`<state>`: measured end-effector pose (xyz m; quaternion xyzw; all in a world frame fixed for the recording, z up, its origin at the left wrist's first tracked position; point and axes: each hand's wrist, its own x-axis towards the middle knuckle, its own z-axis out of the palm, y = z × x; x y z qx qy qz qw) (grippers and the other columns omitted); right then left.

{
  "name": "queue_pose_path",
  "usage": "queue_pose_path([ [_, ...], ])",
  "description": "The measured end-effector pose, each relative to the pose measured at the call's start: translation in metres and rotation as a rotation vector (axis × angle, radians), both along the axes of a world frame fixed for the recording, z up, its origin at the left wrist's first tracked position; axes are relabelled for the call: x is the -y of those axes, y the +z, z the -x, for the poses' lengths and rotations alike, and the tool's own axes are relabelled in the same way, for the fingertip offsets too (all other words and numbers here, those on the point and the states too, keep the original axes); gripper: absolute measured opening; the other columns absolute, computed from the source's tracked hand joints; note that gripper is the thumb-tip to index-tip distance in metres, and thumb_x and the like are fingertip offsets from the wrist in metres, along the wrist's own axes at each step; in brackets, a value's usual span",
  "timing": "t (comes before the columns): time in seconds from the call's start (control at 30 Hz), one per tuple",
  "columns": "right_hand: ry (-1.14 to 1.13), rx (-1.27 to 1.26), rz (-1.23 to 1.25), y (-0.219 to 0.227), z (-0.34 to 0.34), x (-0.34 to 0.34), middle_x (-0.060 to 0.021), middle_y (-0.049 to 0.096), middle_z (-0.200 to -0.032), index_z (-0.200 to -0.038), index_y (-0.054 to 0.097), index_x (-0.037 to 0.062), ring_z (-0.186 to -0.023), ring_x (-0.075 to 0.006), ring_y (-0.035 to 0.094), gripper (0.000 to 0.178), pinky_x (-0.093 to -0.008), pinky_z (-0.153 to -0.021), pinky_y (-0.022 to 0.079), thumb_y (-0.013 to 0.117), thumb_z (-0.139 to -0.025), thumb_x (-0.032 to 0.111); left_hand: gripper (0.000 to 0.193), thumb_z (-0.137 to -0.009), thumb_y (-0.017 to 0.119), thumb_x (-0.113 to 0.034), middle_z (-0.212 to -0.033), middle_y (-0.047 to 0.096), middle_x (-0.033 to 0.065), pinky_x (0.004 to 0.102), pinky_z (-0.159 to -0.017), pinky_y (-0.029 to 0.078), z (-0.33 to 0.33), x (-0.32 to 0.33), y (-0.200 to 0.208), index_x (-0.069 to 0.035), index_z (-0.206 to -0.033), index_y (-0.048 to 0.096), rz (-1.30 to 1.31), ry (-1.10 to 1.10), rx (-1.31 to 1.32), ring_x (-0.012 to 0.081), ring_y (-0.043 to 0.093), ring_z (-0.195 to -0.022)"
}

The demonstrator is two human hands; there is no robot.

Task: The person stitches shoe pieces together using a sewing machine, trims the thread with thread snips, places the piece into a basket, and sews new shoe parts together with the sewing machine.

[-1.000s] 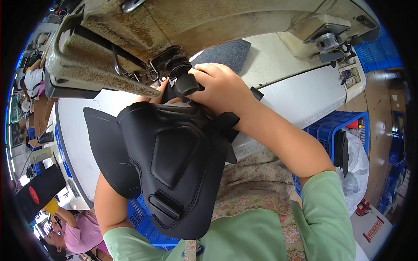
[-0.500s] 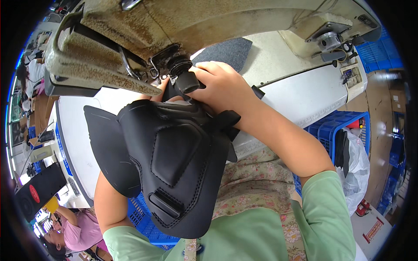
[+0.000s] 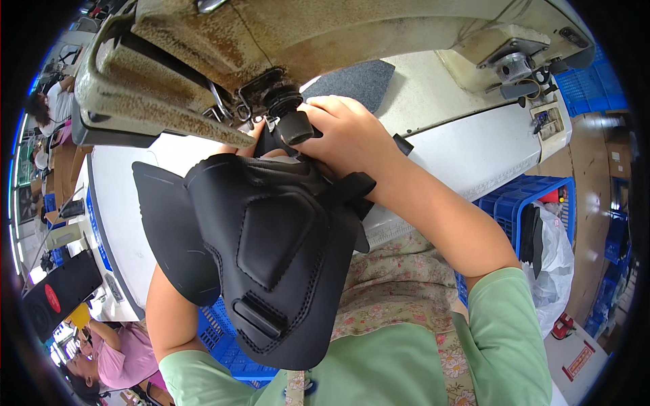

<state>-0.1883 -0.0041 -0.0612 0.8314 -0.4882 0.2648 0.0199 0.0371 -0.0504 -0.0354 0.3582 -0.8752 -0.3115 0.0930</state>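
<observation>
A black padded, stitched piece (image 3: 277,237) of leather-like material hangs from the sewing machine (image 3: 379,30) over the table's front edge and in front of my body. It has a raised panel, a loop low down and a wide flap on its left. My right hand (image 3: 349,132) grips its upper edge beside the machine's dark round knob, fingers curled. My left hand (image 3: 252,141) is at the same edge under the machine head, closed on the piece. Most of it is hidden by the machine and the piece; only some fingers show. Black strap ends stick out by my right wrist.
A dark grey felt piece (image 3: 355,84) lies on the white table (image 3: 467,139) behind my right hand. A blue crate (image 3: 528,186) with a plastic bag stands at the right. Another blue crate (image 3: 233,345) is below the piece. A person in pink (image 3: 125,358) is at the lower left.
The view has shifted very slightly. Both hands and the black piece keep practically the same place at the machine.
</observation>
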Motion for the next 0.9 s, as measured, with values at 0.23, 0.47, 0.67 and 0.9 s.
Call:
queue_pose_path([
  [0.23,-0.010,0.089,-0.003,-0.001,-0.003,0.000,-0.0126,0.060,-0.116,-0.094,0.071,0.0127,-0.116,-0.0313,0.054,0.023,-0.0436,-0.099,0.043,0.063,-0.074,0.020,0.034,-0.080,0.064,-0.016,-0.119,0.056,0.0094,0.0357,-0.096,0.042,-0.004,0.001,-0.002,-0.011,-0.113,0.063,0.087,0.034,0.040,0.0272,0.050,-0.112],
  [0.47,0.034,0.257,-0.037,0.008,0.007,0.011,-0.0110,0.064,-0.110,-0.097,0.071,0.0107,-0.108,-0.0290,0.058,0.018,-0.0391,-0.093,0.045,0.062,-0.085,0.020,0.038,-0.080,0.063,-0.017,-0.122,0.054,0.0134,0.0379,-0.096,0.043,-0.004,0.001,0.001,-0.007,-0.117,0.061,0.180,0.067,0.077,0.0297,0.050,-0.114],
  [0.67,0.239,0.273,-0.966,0.077,0.009,0.010,-0.0136,0.065,-0.078,-0.082,0.073,0.0087,-0.086,-0.0306,0.063,0.059,-0.0381,-0.080,0.045,0.042,-0.094,0.058,0.049,-0.079,0.064,-0.021,-0.125,0.050,0.0207,0.0419,-0.095,0.045,-0.001,0.002,0.026,-0.004,-0.124,0.056,0.546,-0.288,0.278,0.0363,0.049,-0.115],
  [0.9,0.272,0.243,-0.641,0.045,0.021,-0.001,-0.0066,0.066,-0.096,-0.101,0.073,0.0175,-0.102,-0.0258,0.059,0.052,-0.0513,-0.108,0.030,0.040,-0.095,0.058,0.050,-0.081,0.055,-0.013,-0.130,0.047,0.0229,0.0403,-0.096,0.046,-0.017,0.005,0.012,-0.022,-0.130,0.055,0.735,-0.363,0.330,0.0347,0.047,-0.123],
])
